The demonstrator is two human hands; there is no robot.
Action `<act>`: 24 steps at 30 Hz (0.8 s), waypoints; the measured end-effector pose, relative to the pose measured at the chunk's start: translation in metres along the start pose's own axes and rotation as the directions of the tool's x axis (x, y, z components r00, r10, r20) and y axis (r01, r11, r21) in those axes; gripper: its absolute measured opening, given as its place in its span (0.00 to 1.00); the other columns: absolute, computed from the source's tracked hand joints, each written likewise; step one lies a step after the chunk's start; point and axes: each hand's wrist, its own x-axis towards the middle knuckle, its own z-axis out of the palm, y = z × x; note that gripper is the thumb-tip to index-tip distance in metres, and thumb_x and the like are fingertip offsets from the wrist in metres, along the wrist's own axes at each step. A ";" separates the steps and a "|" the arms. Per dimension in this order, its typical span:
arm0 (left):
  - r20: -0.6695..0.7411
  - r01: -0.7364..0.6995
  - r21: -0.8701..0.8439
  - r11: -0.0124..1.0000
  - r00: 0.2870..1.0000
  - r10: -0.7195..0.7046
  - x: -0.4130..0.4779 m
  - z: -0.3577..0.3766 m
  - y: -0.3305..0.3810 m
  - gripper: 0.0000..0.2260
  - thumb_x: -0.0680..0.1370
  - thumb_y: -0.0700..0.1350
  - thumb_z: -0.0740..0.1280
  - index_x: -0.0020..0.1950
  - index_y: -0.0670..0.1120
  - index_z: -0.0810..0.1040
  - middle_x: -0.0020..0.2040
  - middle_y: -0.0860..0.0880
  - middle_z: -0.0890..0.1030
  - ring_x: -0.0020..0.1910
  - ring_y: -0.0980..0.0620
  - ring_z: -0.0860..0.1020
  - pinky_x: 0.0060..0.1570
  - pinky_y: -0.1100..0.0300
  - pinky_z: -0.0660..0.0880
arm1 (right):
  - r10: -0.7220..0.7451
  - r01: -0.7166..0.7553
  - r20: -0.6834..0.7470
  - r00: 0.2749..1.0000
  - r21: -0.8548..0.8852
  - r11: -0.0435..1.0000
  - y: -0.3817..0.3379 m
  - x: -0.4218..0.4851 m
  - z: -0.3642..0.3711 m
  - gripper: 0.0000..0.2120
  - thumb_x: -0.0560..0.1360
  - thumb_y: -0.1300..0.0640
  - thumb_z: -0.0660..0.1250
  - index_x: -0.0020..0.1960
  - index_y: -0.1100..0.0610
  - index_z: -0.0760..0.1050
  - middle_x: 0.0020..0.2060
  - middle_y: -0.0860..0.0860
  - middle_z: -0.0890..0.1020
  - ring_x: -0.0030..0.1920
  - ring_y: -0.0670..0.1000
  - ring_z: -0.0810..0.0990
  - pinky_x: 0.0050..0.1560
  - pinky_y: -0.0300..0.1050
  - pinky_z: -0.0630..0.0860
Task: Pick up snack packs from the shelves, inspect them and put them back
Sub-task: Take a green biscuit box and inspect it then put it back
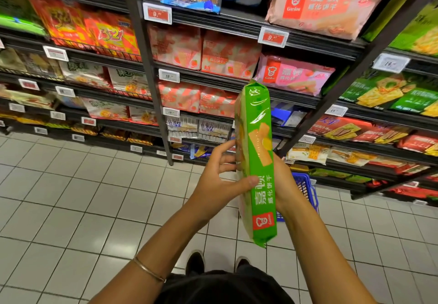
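Green snack pack [257, 161] held upright between both hands, in front of the shelves [237, 83] and clear of them. Left hand [218, 180]: thumb pressed on the printed front, fingers curled against the pack's left edge. Right hand [283, 180]: mostly hidden behind the pack, supporting its right side; grip detail not discernible. Blue basket [305, 190] just beyond the right hand, on the tiled floor [71, 197].

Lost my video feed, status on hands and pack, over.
Left hand grips green wafer pack, thumb across its front. Right hand holds it from behind, fingers hidden. Pack upright, off the shelves. Blue basket on floor behind; nothing blocking.
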 end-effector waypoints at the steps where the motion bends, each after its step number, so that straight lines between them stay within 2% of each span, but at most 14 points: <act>1: -0.003 0.009 -0.003 1.000 1.000 -0.009 0.000 0.000 -0.001 0.45 0.62 0.58 0.80 0.77 0.57 0.68 0.64 0.51 0.79 0.61 0.61 0.80 0.49 0.64 0.80 | 0.003 -0.003 0.000 1.000 -0.001 1.000 0.001 0.001 0.000 0.11 0.85 0.50 0.62 0.55 0.54 0.80 0.36 0.52 0.86 0.36 0.49 0.86 0.39 0.45 0.83; 3: -0.008 0.023 0.007 1.000 1.000 -0.023 0.000 -0.003 -0.002 0.42 0.65 0.55 0.80 0.77 0.57 0.68 0.64 0.52 0.79 0.62 0.61 0.80 0.50 0.63 0.81 | 0.007 -0.007 -0.001 1.000 -0.001 1.000 0.002 0.000 0.000 0.11 0.85 0.51 0.62 0.58 0.55 0.81 0.40 0.53 0.87 0.40 0.52 0.86 0.44 0.48 0.83; 6: -0.010 0.035 0.000 0.999 0.999 -0.035 0.001 -0.006 -0.003 0.40 0.67 0.53 0.80 0.77 0.57 0.69 0.64 0.53 0.81 0.62 0.59 0.81 0.56 0.57 0.82 | 0.005 -0.005 -0.014 1.000 -0.006 1.000 0.002 0.001 -0.001 0.12 0.85 0.52 0.63 0.61 0.56 0.80 0.43 0.55 0.87 0.41 0.52 0.86 0.40 0.46 0.85; 7: -0.011 0.045 -0.020 0.999 0.999 -0.045 0.001 -0.008 -0.004 0.41 0.65 0.54 0.80 0.77 0.57 0.69 0.64 0.52 0.81 0.63 0.58 0.81 0.57 0.55 0.82 | -0.001 0.001 -0.018 1.000 -0.015 1.000 0.002 0.001 0.000 0.13 0.85 0.52 0.63 0.63 0.58 0.80 0.46 0.56 0.87 0.43 0.54 0.86 0.42 0.48 0.85; 9: -0.027 0.057 -0.081 0.995 0.998 -0.060 0.003 -0.011 -0.004 0.42 0.63 0.55 0.80 0.75 0.56 0.70 0.65 0.50 0.81 0.63 0.55 0.82 0.58 0.53 0.82 | -0.024 0.021 -0.040 0.999 -0.069 0.997 0.003 0.005 -0.003 0.15 0.86 0.54 0.62 0.65 0.62 0.78 0.51 0.60 0.85 0.50 0.58 0.84 0.54 0.55 0.82; 10: -0.044 0.053 -0.105 0.993 0.997 -0.058 0.004 -0.013 -0.005 0.40 0.64 0.54 0.80 0.75 0.54 0.71 0.66 0.49 0.81 0.64 0.53 0.82 0.59 0.52 0.82 | -0.035 0.030 -0.050 0.998 -0.108 0.994 0.003 0.006 -0.005 0.14 0.86 0.54 0.61 0.62 0.63 0.78 0.50 0.60 0.84 0.50 0.58 0.82 0.55 0.56 0.80; 13: -0.091 0.040 -0.137 0.990 0.995 -0.052 0.007 -0.023 -0.005 0.29 0.75 0.47 0.74 0.76 0.54 0.71 0.66 0.48 0.82 0.64 0.48 0.82 0.60 0.46 0.81 | -0.064 0.051 -0.073 0.995 -0.171 0.984 -0.002 0.007 -0.015 0.09 0.85 0.52 0.62 0.54 0.56 0.77 0.37 0.47 0.84 0.39 0.48 0.82 0.39 0.44 0.80; 14: -0.099 0.045 -0.151 0.987 0.993 -0.061 0.008 -0.027 -0.006 0.25 0.80 0.46 0.71 0.76 0.55 0.71 0.65 0.49 0.83 0.64 0.48 0.82 0.59 0.45 0.81 | -0.075 0.061 -0.077 0.994 -0.176 0.983 -0.005 0.007 -0.018 0.08 0.84 0.51 0.64 0.53 0.55 0.77 0.37 0.46 0.84 0.38 0.47 0.82 0.39 0.44 0.80; 15: -0.106 0.062 -0.174 0.983 0.991 -0.081 0.010 -0.031 -0.006 0.21 0.84 0.46 0.67 0.76 0.56 0.72 0.64 0.50 0.84 0.63 0.47 0.83 0.59 0.44 0.81 | -0.086 0.075 -0.060 0.994 -0.178 0.981 -0.008 0.006 -0.021 0.08 0.84 0.50 0.66 0.54 0.55 0.78 0.38 0.46 0.85 0.39 0.47 0.83 0.41 0.47 0.81; 17: -0.115 0.103 -0.274 0.956 0.984 -0.139 0.013 -0.036 -0.008 0.17 0.87 0.46 0.61 0.76 0.55 0.73 0.65 0.48 0.84 0.64 0.44 0.82 0.62 0.42 0.79 | -0.112 0.118 0.040 0.993 -0.173 0.978 -0.015 0.004 -0.021 0.14 0.83 0.48 0.66 0.59 0.58 0.78 0.36 0.45 0.84 0.37 0.45 0.82 0.41 0.47 0.80; 19: -0.080 0.165 -0.441 0.882 0.972 -0.222 0.014 -0.039 -0.007 0.20 0.85 0.54 0.61 0.75 0.50 0.75 0.67 0.43 0.82 0.66 0.40 0.81 0.65 0.39 0.77 | -0.150 0.165 0.101 0.983 -0.162 0.973 -0.021 0.003 -0.017 0.21 0.81 0.45 0.65 0.64 0.60 0.79 0.36 0.46 0.84 0.35 0.45 0.82 0.39 0.44 0.80; 20: -0.054 0.211 -0.507 0.836 0.960 -0.275 0.013 -0.039 -0.006 0.24 0.82 0.58 0.63 0.75 0.49 0.75 0.67 0.42 0.82 0.66 0.40 0.81 0.65 0.38 0.77 | -0.172 0.187 0.111 0.979 -0.150 0.971 -0.023 0.002 -0.013 0.21 0.81 0.45 0.64 0.65 0.59 0.80 0.39 0.48 0.85 0.37 0.46 0.83 0.40 0.44 0.80; 22: -0.024 0.257 -0.558 0.789 0.945 -0.325 0.014 -0.039 -0.008 0.27 0.78 0.58 0.65 0.74 0.48 0.76 0.65 0.42 0.84 0.63 0.41 0.83 0.58 0.42 0.82 | -0.222 0.238 0.128 0.967 -0.133 0.962 -0.025 0.001 -0.005 0.16 0.84 0.50 0.62 0.66 0.57 0.80 0.44 0.51 0.86 0.42 0.49 0.84 0.44 0.46 0.81; 24: 0.033 0.295 -0.594 0.748 0.938 -0.344 0.013 -0.037 -0.012 0.26 0.78 0.57 0.65 0.74 0.48 0.76 0.65 0.42 0.83 0.63 0.43 0.83 0.53 0.47 0.84 | -0.246 0.260 0.126 0.961 -0.111 0.959 -0.023 0.002 0.002 0.13 0.84 0.54 0.64 0.67 0.52 0.78 0.52 0.52 0.86 0.51 0.53 0.85 0.52 0.53 0.80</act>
